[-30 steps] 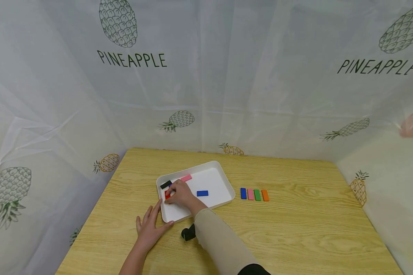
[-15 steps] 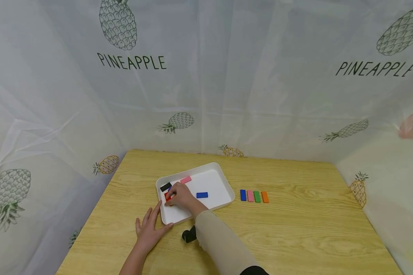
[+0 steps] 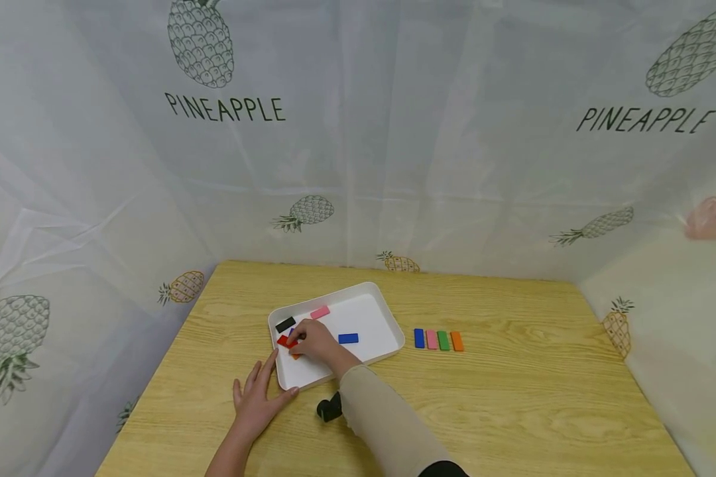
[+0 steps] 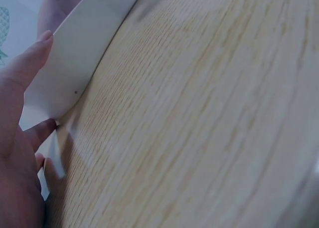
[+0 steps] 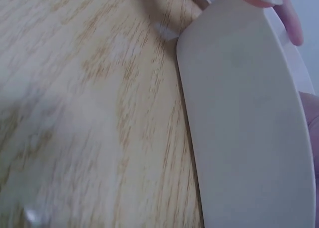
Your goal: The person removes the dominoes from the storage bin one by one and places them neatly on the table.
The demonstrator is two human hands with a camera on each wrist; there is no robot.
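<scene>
A white tray (image 3: 370, 311) sits at a slant on the table. My right hand (image 3: 316, 341) reaches over its front wall and pinches a red block (image 3: 286, 341) near the tray's left end. Partly hidden by that hand are an orange block (image 3: 296, 356) and a blue piece behind the red one. A black block (image 3: 285, 324), a pink block (image 3: 319, 312) and a blue block (image 3: 349, 338) also lie in the tray. My left hand (image 3: 255, 401) is spread at the front left corner, fingertips touching the outer wall; in the left wrist view its thumb (image 4: 37, 56) meets the wall.
Right of the tray, a row of blocks lies on the wooden table (image 3: 513, 397): blue (image 3: 419, 338), pink (image 3: 432, 340), green (image 3: 443, 340) and orange (image 3: 457, 341). A small black object (image 3: 329, 407) shows beside the right sleeve. Pineapple-printed curtains (image 3: 358, 165) enclose the table.
The red block has turned from nearly upright to slantwise in the right hand's fingers, and more of it and the orange block shows. The left hand stays at the tray corner.
</scene>
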